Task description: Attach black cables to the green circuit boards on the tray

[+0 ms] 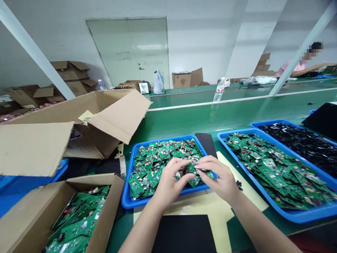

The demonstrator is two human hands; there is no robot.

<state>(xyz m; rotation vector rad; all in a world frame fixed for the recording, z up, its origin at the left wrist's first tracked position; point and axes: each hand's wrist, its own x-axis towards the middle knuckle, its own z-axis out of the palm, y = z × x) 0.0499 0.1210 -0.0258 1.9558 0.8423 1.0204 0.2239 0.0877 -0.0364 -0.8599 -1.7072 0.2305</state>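
Above the front right part of a blue tray full of green circuit boards, my two hands meet. My left hand pinches a small green circuit board between thumb and fingers. Close beside it, my right hand has its thumb and fingers closed on a small black part, held against or very near the board's right edge. The fingers partly hide where the two meet.
Another blue tray of circuit boards lies right, with a tray of black parts behind. Left are a cardboard box of boards and a large open carton. A bottle stands behind; a person sits far right.
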